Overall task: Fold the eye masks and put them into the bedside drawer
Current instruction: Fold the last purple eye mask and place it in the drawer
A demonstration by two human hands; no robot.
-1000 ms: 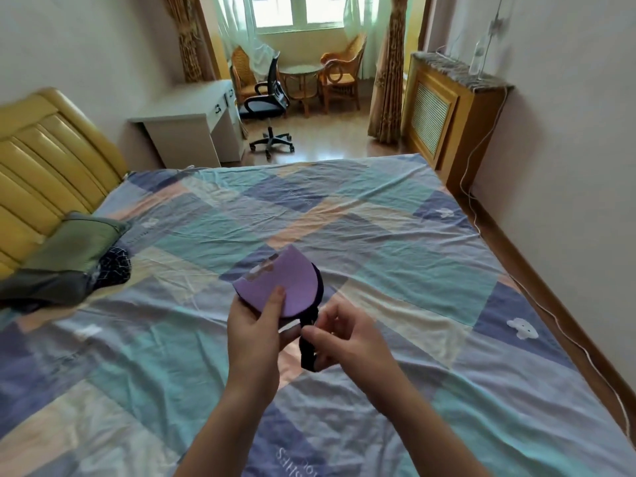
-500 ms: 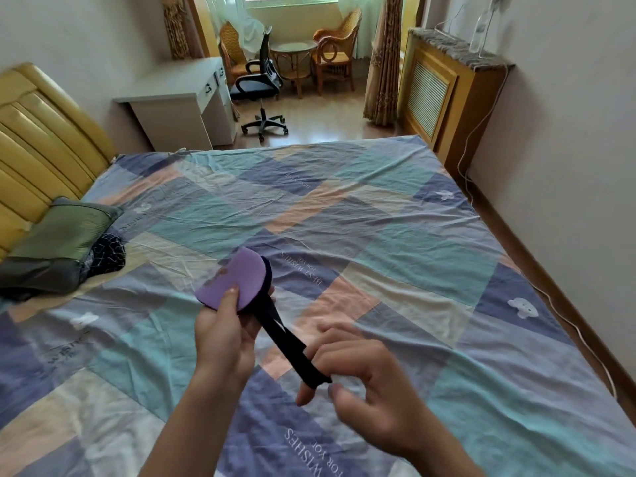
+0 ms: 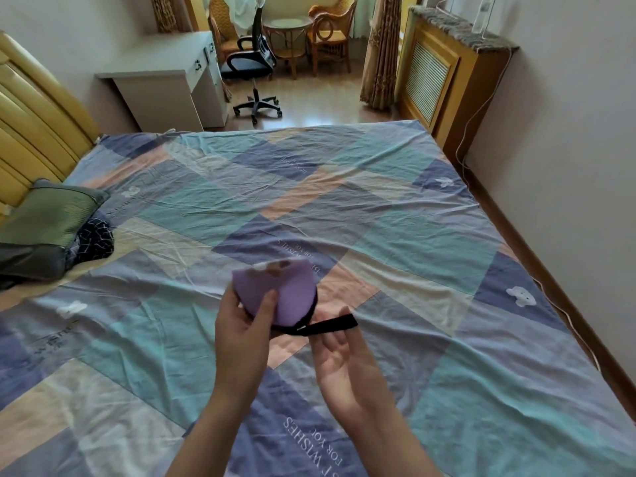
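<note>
A purple eye mask (image 3: 290, 290), folded in half, is held above the bed, its black strap (image 3: 328, 326) sticking out to the right. My left hand (image 3: 242, 330) grips the folded mask, thumb pressed on its purple face. My right hand (image 3: 340, 356) sits just below the strap, palm up with the fingers apart; the strap rests across its fingertips. No bedside drawer is in view.
The bed (image 3: 395, 235) with a patchwork sheet fills the view. A green pillow (image 3: 44, 222) and dark clothing (image 3: 93, 239) lie at the left by the yellow headboard (image 3: 31, 125). A white desk (image 3: 165, 77), an office chair (image 3: 253, 63) and a wooden radiator cover (image 3: 444, 70) stand beyond.
The mask has come back toward the middle and its strap has swung from hanging down to pointing right. My right hand has loosened its pinch on the strap and now lies open beneath it.
</note>
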